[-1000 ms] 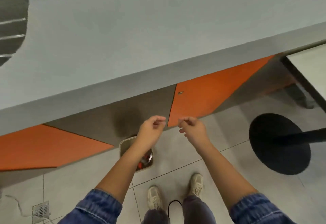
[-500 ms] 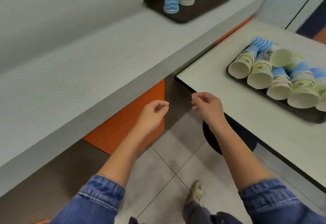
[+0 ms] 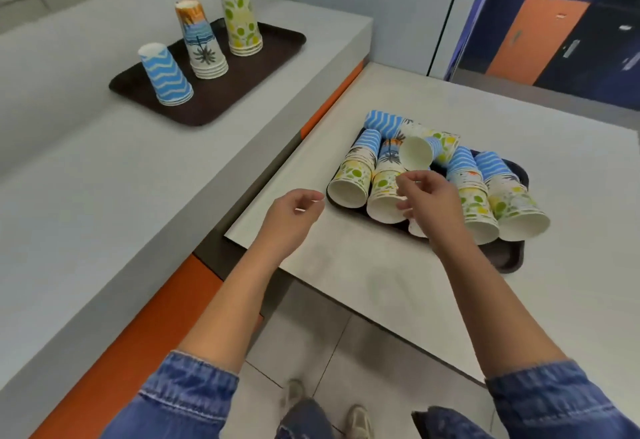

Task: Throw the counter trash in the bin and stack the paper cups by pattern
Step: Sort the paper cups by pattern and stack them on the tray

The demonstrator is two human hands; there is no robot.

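Near right, on the pale beige tabletop [image 3: 381,283]: black plastic tray [image 3: 509,258] holding mixed patterned paper cups [image 3: 349,179] lying on their sides, mouths toward camera. Right hand [image 3: 433,203] over the cups' near ends, grip loose, nothing clearly held; contact unclear. Left hand [image 3: 291,220] just left of that tray, grip released, empty. Far left, grey tabletop [image 3: 86,196]: dark brown tray [image 3: 214,106] with three upside-down stacks: blue zigzag stack [image 3: 166,75], palm-print stack [image 3: 202,44], lemon-print stack [image 3: 240,19].
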